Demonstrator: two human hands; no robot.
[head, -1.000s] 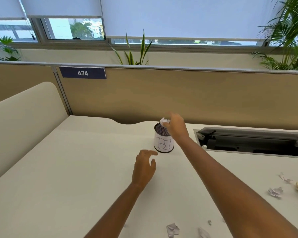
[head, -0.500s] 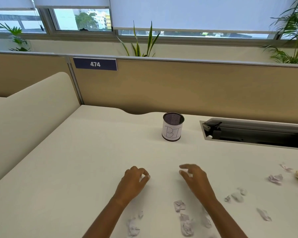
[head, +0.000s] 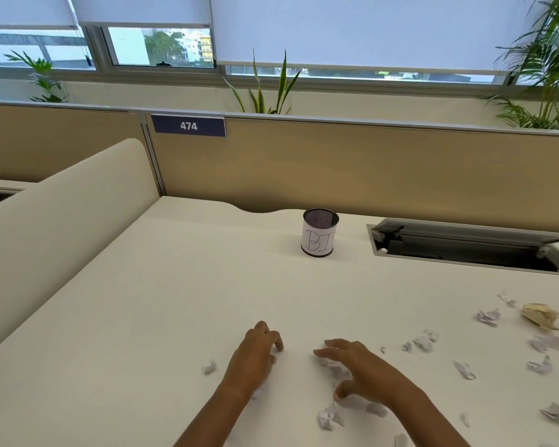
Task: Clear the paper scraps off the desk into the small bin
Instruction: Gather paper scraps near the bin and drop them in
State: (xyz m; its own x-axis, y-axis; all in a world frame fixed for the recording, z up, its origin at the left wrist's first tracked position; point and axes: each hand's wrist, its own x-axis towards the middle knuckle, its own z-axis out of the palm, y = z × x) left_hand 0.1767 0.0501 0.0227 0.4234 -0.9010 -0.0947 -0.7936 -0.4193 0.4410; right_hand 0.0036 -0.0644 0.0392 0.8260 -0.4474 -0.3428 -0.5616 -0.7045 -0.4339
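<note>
The small bin [head: 320, 232] is a black mesh cup with a white paper label, standing upright near the back of the cream desk [head: 175, 301]. Several crumpled white paper scraps lie on the near and right part of the desk, one [head: 209, 367] left of my hands and one [head: 330, 416] near my right thumb. My left hand [head: 255, 358] rests low over the desk with its fingers curled and nothing visible in them. My right hand [head: 359, 369] is spread, fingers apart, over a scrap [head: 331, 364] on the desk; it is not closed on it.
An open cable tray [head: 465, 246] is sunk into the desk right of the bin. A crumpled tan paper ball [head: 541, 314] lies at the right. A tan partition [head: 336, 169] closes the back and a cream side panel [head: 62, 227] the left.
A second ago my right hand held a scrap over the bin; the scrap is gone from it and both hands have drawn back to the scraps on the near desk.
</note>
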